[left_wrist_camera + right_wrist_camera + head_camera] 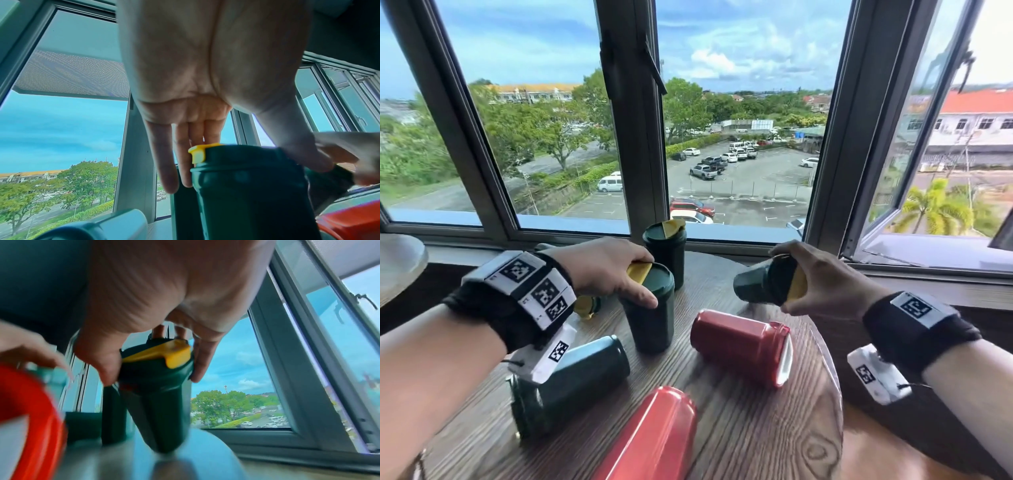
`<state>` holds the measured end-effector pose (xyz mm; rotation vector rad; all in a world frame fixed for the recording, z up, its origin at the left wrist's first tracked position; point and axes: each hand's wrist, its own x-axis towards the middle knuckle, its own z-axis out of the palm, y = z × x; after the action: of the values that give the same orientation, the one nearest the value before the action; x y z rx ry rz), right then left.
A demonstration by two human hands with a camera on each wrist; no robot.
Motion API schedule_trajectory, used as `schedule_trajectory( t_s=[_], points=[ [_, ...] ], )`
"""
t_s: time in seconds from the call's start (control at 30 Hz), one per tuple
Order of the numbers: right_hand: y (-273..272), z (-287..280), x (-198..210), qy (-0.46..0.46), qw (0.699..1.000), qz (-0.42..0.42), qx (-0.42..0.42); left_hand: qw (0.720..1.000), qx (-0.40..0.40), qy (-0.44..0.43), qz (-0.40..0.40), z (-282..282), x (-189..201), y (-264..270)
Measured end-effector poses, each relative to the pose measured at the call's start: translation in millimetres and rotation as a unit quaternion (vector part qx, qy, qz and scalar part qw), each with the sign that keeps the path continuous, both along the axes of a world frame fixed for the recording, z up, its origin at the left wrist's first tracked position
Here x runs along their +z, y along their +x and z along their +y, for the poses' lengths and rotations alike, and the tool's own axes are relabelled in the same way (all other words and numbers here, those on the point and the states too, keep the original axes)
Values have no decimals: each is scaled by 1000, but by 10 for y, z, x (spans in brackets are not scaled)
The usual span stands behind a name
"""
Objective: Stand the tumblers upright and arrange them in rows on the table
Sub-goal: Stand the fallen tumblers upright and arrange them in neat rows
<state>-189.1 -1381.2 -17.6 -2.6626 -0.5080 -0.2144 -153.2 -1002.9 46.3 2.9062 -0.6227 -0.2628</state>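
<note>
The left hand (602,263) grips the lid of an upright dark green tumbler (650,318) on the wooden surface (739,411), fingers (170,162) curled down one side and thumb on the other. The right hand (822,284) holds a tilted green tumbler (763,284) by its yellow-flapped lid, above the surface. A third green tumbler (666,251) stands by the window; one green tumbler (571,383) and two red tumblers (743,346) lie on their sides, all lids shut.
</note>
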Motion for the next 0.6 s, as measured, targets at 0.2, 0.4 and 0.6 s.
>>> schedule_trajectory(
  t_s=[0.2, 0.4, 0.6],
  points=[
    [437, 446, 437, 4, 998, 65, 6, 1000, 1, -4, -1, -12, 12, -36],
    [735, 720, 562, -15, 988, 154, 6, 1000, -12, 9, -12, -26, 33, -48],
    [711, 602, 588, 9, 982, 188, -24, 1000, -5, -11, -12, -15, 14, -62]
  ],
)
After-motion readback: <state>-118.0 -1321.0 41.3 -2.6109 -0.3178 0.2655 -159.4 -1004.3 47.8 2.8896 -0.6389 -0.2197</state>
